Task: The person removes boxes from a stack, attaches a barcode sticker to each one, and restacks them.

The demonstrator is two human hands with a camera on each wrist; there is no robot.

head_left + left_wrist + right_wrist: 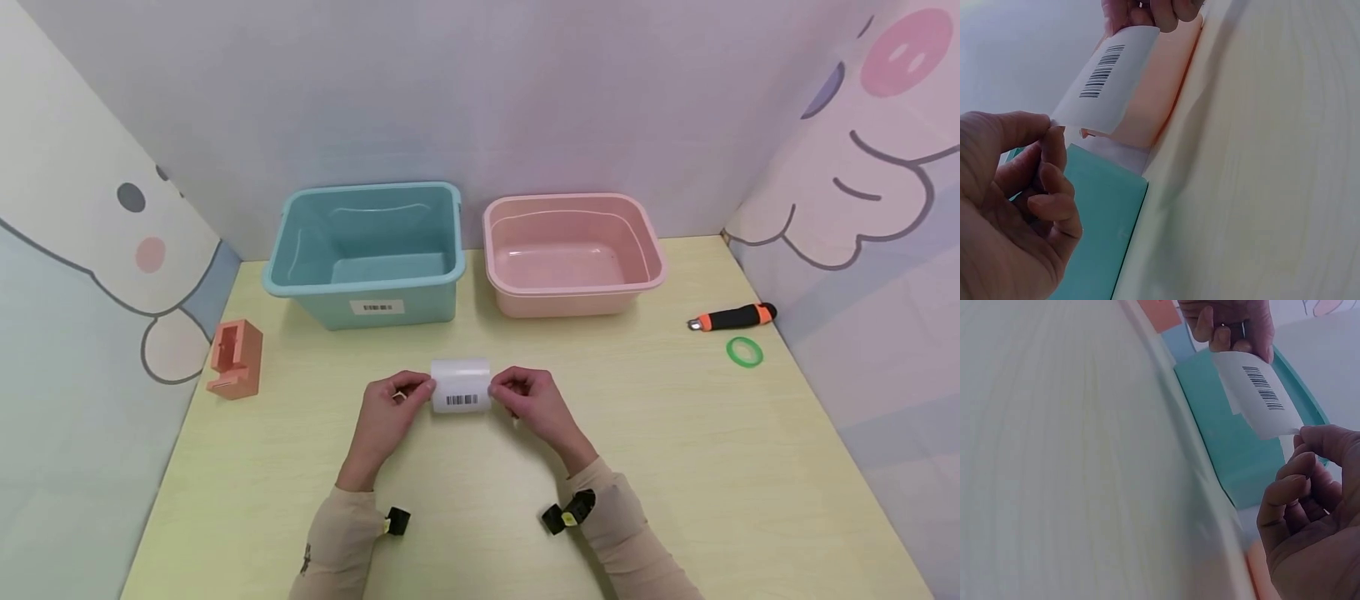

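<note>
A white barcode label (pixel 460 385) is stretched between the two hands, bowed into a curve with its printed barcode facing up. My left hand (pixel 387 421) pinches its left edge between thumb and index finger. At the opposite edge, my right hand (pixel 542 410) pinches it the same way. Both wrist views show the label held above the table; the left thumb and fingertips (pixel 1047 125) grip one side edge, and the right thumb and index finger (pixel 1304 434) grip the other.
Behind the hands stand a teal bin (pixel 360 304) with a barcode label on its front and a pink basin (pixel 570 302). A salmon-coloured holder (pixel 238 358) sits at left. On the right lie a black-and-orange utility knife (pixel 733 317) and a roll of green tape (pixel 745 352).
</note>
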